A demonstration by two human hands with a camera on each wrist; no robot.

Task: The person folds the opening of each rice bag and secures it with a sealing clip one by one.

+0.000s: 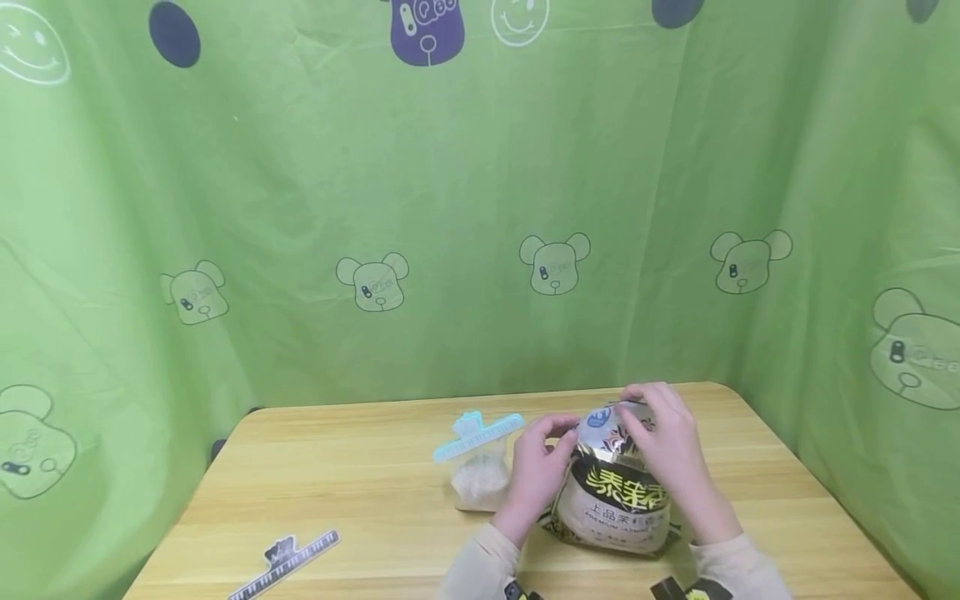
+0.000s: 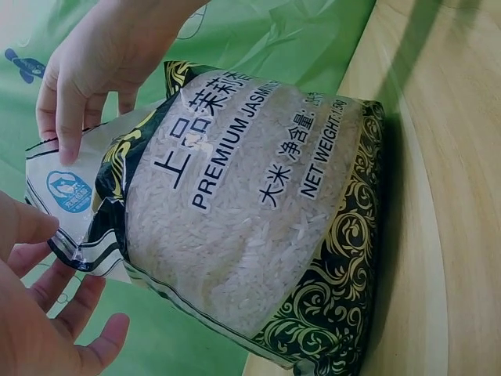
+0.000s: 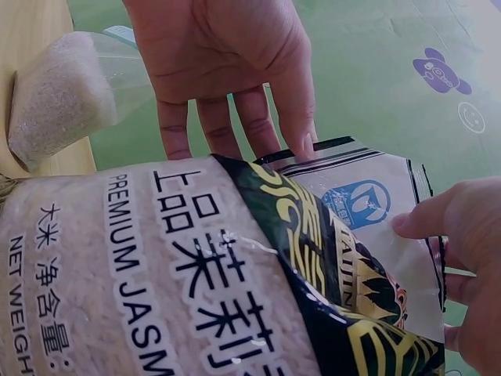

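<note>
A bag of jasmine rice [image 1: 617, 510], with black and gold trim and a clear front, stands upright on the table. Its pale upper flap leans over and carries a blue round mark. My left hand [image 1: 542, 467] pinches the left edge of that flap between thumb and fingers, the other fingers spread. At the flap's top right, my right hand [image 1: 671, 442] holds the edge, its thumb [image 3: 415, 223] on the front and its fingers behind. In the left wrist view, rice grains show through the bag's front [image 2: 235, 227]. The flap partly hides the fingertips behind it.
Left of the rice bag stands a small clear bag of white grains [image 1: 480, 482], closed by a turquoise clip [image 1: 480, 437]. A piano-key patterned clip [image 1: 288, 567] lies at the table's front left. Green printed curtain [image 1: 465, 333] surrounds the wooden table [image 1: 360, 475].
</note>
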